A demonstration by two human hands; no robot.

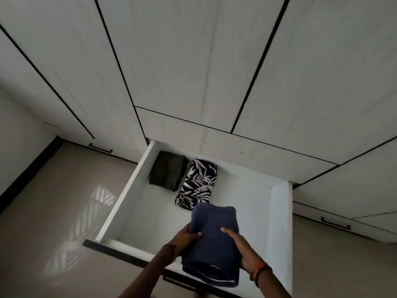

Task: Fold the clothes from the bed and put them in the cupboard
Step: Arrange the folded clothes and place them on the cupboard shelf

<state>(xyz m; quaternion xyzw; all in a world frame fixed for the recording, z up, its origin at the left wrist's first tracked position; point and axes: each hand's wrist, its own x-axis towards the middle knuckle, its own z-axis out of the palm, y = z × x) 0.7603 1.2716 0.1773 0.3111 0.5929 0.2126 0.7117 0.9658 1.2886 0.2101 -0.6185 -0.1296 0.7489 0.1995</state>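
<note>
Your left hand [186, 237] and right hand [243, 247] grip the folded navy garment [212, 244] between them, over the open drawer [137, 175]. Lower it flat beside the leaf-print bundle [198, 183] ahead.

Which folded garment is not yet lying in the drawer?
The navy blue one, held by left hand and right hand; olive one and leaf-print one lie inside.

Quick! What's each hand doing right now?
The left hand holds the folded blue cloth by its left edge.
The right hand holds the same cloth by its right edge.
</note>
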